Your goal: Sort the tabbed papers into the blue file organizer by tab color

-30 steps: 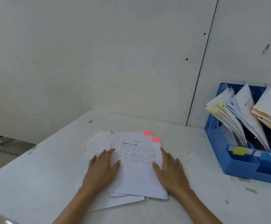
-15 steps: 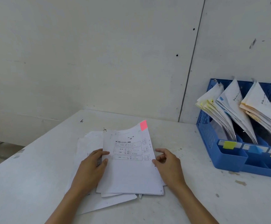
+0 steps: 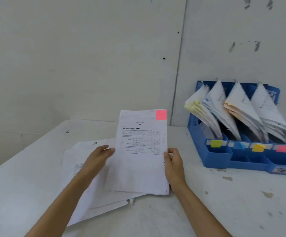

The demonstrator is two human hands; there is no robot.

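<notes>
Tabbed paper (image 3: 138, 168), seemingly in right hand (image 3: 173, 165)

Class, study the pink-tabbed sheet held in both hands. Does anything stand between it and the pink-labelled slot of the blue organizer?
Nothing lies on the table between the pink-tabbed sheet and the blue file organizer. The pink-labelled slot is the far right one, so the three other slots' leaning paper stacks sit nearer.

Bare table (image 3: 224, 202) is lying open between the loose paper pile (image 3: 74, 156) and the blue file organizer (image 3: 214, 161). Leaning filed sheets (image 3: 241, 106) are crowding its slots, and the wall (image 3: 232, 57) is standing directly behind.
</notes>
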